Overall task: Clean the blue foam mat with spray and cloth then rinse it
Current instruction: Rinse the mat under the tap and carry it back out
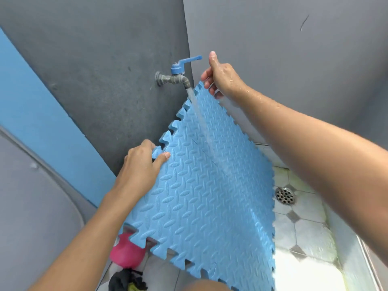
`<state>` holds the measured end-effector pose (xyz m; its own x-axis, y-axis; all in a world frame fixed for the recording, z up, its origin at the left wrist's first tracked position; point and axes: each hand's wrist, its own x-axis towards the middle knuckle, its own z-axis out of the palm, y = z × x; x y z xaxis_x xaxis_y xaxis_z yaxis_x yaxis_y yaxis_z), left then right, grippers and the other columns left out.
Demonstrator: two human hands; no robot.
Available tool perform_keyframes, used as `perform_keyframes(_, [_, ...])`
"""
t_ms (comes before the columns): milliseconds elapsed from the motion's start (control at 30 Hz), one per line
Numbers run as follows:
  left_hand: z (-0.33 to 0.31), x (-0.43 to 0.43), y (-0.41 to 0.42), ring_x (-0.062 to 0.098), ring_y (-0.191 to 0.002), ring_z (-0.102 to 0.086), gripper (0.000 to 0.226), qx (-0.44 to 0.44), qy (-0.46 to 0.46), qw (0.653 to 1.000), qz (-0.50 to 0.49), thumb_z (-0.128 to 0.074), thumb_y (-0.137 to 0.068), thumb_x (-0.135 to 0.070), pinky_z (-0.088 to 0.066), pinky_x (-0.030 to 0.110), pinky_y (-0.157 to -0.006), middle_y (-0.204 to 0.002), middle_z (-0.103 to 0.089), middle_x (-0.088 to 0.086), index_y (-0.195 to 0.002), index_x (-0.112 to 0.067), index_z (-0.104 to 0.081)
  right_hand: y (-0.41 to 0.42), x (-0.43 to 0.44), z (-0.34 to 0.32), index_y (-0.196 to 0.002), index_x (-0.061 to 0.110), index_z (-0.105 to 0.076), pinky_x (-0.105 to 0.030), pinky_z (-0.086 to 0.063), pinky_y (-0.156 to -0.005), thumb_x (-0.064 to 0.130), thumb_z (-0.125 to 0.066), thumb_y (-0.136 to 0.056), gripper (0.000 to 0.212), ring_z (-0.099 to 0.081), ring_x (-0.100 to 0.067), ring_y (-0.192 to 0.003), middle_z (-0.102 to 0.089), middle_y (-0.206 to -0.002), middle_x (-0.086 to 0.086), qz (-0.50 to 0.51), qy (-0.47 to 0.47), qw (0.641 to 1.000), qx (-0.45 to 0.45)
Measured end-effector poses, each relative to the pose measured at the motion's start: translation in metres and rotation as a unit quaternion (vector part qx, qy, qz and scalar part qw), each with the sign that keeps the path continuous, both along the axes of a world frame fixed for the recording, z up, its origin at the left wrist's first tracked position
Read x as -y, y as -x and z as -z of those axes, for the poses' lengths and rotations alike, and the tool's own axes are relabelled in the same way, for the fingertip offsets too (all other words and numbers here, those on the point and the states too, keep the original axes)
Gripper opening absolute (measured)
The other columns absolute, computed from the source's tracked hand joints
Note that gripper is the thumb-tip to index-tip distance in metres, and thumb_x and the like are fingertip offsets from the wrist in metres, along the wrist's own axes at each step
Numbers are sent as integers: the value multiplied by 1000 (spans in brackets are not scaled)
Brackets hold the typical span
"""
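The blue foam mat, with a raised tread pattern and jigsaw edges, is held tilted under a wall tap with a blue lever. Water runs from the spout in a stream down the mat's face. My left hand grips the mat's left edge, thumb on the face and fingers curled behind. My right hand, wet, pinches the mat's top corner just right of the spout. A pink bottle and a dark cloth lie on the floor below the mat, partly hidden by it.
Grey walls meet in a corner right behind the tap. A blue painted strip runs down the left wall. The wet tiled floor has a round metal drain at the right. My knee shows at the bottom edge.
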<state>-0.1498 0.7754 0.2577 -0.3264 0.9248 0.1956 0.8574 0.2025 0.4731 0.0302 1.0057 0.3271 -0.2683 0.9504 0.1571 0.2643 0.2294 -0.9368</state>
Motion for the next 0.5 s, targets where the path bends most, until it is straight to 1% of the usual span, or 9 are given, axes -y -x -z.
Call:
perform_keyframes(67, [-1,0,0,20,-76,-53,35,2,0,1000,-1,-59,-96,-49,-38,35,-62,-79,-51,-5,-97,-15,-51,15,-12,-18,-74,17,-58,-22,-38,-50,57,-19,-107,65,-48,-15,-53,-54,-66,-2,-18,8,999,41])
perform_keyframes(133, [0,0,2,16,-73,-52,35,3,-5,1000,-1,-59,-96,-48,-37,34,-62,-79,-50,-6,-100,-13,-52,27,-21,-23,-73,18,-52,-24,-36,-51,52,-20,-108,59,-43,-16,-55,-48,-67,-3,-17,20,998,51])
perform_keyframes(167, [1,-2,3,16,-73,-51,37,5,-7,1000,1,-59,-96,-48,-37,34,-63,-80,-51,-5,-103,-12,-53,31,-23,-22,-72,19,-48,-25,-33,-51,50,-21,-109,56,-39,-15,-53,-44,-65,-1,-12,32,999,39])
perform_keyframes(233, [3,-3,5,21,-80,-53,40,7,-11,1000,7,-59,-96,-48,-39,35,-68,-84,-52,-4,-108,-11,-55,37,-25,-18,-71,21,-39,-24,-28,-47,46,-22,-110,49,-31,-13,-49,-36,-60,3,-3,52,999,-1])
perform_keyframes(333, [8,-4,9,25,-90,-54,42,12,-14,1000,11,-57,-96,-49,-39,34,-72,-86,-52,-4,-113,-11,-54,48,-31,-14,-69,23,-31,-22,-22,-43,43,-23,-110,46,-21,-11,-46,-28,-55,6,-6,77,996,-52])
perform_keyframes(433, [12,-3,10,23,-87,-52,43,18,-19,1000,14,-56,-97,-49,-37,33,-71,-83,-51,-6,-116,-11,-54,63,-39,-20,-66,24,-28,-24,-17,-43,42,-25,-110,48,-17,-13,-47,-26,-52,8,-44,95,994,-37])
perform_keyframes(500, [7,-4,8,24,-83,-52,43,27,-3,1000,11,-56,-97,-49,-36,35,-70,-80,-51,-6,-117,-10,-54,67,-49,-24,-63,23,-32,-26,-16,-45,41,-31,-108,48,-19,-14,-49,-30,-54,6,-60,113,991,-33])
